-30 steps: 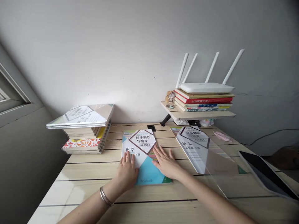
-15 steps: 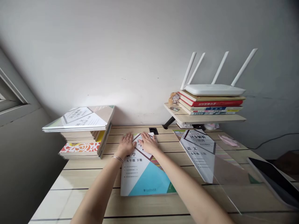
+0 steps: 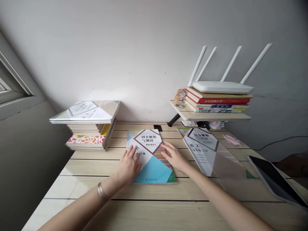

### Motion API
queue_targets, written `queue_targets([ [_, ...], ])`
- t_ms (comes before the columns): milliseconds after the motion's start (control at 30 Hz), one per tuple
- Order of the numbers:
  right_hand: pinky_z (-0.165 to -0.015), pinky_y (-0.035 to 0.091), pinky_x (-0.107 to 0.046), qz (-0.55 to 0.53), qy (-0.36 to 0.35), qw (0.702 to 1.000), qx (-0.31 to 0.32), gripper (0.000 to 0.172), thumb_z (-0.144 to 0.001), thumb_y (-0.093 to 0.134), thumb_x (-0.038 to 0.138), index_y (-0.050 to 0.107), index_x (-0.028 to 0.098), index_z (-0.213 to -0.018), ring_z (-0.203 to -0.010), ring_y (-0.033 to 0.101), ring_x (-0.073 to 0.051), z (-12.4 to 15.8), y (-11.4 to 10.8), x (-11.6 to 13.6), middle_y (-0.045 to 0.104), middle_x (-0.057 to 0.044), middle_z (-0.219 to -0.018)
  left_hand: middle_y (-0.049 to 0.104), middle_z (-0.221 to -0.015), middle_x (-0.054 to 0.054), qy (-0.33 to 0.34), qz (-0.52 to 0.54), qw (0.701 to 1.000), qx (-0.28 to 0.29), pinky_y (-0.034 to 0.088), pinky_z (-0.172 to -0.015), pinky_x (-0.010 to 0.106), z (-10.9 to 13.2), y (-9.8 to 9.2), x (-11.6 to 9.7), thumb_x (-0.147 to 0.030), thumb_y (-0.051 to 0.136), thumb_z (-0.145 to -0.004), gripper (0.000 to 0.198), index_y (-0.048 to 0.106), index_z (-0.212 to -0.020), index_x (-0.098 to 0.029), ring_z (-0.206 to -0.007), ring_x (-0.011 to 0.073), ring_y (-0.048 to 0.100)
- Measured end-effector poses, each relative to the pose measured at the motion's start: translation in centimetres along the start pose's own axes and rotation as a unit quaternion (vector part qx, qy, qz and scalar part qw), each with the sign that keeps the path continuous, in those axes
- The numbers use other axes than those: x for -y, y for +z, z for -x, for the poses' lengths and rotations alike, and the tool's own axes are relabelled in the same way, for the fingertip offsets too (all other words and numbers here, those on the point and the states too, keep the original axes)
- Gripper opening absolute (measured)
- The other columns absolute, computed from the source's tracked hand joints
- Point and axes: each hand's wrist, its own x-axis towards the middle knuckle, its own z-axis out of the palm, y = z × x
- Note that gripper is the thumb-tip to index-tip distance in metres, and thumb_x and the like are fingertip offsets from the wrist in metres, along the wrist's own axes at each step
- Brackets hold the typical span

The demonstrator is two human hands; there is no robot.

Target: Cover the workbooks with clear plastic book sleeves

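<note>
A white and blue workbook with a striped patch lies flat on the wooden desk, its cover up. My left hand rests over its lower left side, fingers spread, covering part of the printed title. At the book's right edge is my right hand, its fingers apart and touching the striped part of the cover. Neither hand grips anything. To the right lies a second workbook, partly under a clear plastic sheet.
A tall stack of books stands on the left. A white router sits on books on a raised shelf. Nearer on the right are a dark-screened tablet and a pink item. A socket is set into the desk.
Both hands have moved from the top of the workbook toward its sides, the left one nearer to me and the right one outward. More of the cover's title shows. The view has shifted slightly.
</note>
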Motion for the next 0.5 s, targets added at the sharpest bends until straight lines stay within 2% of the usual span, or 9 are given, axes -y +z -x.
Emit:
queue_targets([
  [100,-0.105,0.032,-0.051,0.049,-0.055,0.997,0.028,0.04,-0.088,0.046,0.043,0.059,0.027,-0.122,-0.133,0.035,-0.028,4.2,-0.7,0.4,0.045,-0.007,-0.141,0.031,-0.149,0.011,0.068,0.005,0.997,0.034,0.028,-0.107,0.046,4.4,0.0,-0.9,-0.051,0.035,-0.091,0.057,0.037,-0.14,-0.022,-0.137,0.0286,0.025],
  [167,-0.103,0.03,-0.057,0.083,-0.056,0.994,0.038,0.039,-0.089,0.045,0.043,0.057,0.031,-0.124,-0.132,0.036,-0.03,5.8,-0.9,0.9,0.049,-0.004,-0.138,0.029,-0.15,0.01,0.078,-0.001,0.996,0.048,0.026,-0.108,0.045,5.6,0.1,-0.5,-0.052,0.031,-0.092,0.061,0.024,-0.146,-0.023,-0.138,0.0273,0.025],
  [233,-0.102,0.03,-0.058,0.1,-0.045,0.993,0.036,0.038,-0.091,0.042,0.042,0.055,0.033,-0.126,-0.132,0.036,-0.029,6.4,-0.9,1.4,0.049,-0.003,-0.137,0.026,-0.151,0.009,0.082,-0.003,0.995,0.058,0.022,-0.11,0.046,5.6,0.0,0.2,-0.051,0.03,-0.093,0.061,0.02,-0.147,-0.024,-0.138,0.0266,0.024],
  [367,-0.1,0.032,-0.056,0.089,-0.043,0.995,0.023,0.036,-0.091,0.042,0.041,0.057,0.033,-0.124,-0.13,0.039,-0.028,6.0,-0.8,1.4,0.051,-0.003,-0.136,0.025,-0.151,0.008,0.056,0.004,0.992,0.112,0.018,-0.109,0.056,4.0,-1.0,0.7,-0.05,0.033,-0.092,0.059,0.024,-0.145,-0.026,-0.138,0.029,0.023],
  [433,-0.098,0.036,-0.054,0.062,-0.048,0.997,0.013,0.034,-0.091,0.042,0.04,0.06,0.033,-0.119,-0.126,0.044,-0.027,5.4,-0.9,1.0,0.055,-0.003,-0.132,0.027,-0.151,0.01,0.009,-0.006,0.992,0.129,0.02,-0.106,0.06,3.3,-1.8,-0.2,-0.042,0.042,-0.089,0.056,0.034,-0.141,-0.024,-0.138,0.0323,0.024],
  [500,-0.096,0.041,-0.049,0.022,-0.059,0.998,-0.002,0.032,-0.091,0.043,0.037,0.064,0.03,-0.113,-0.119,0.05,-0.025,4.8,-1.2,0.9,0.06,-0.005,-0.124,0.032,-0.148,0.012,-0.011,-0.011,0.993,0.113,0.024,-0.105,0.058,3.0,-2.4,-1.8,-0.03,0.049,-0.085,0.05,0.045,-0.134,-0.021,-0.136,0.0329,0.027],
])
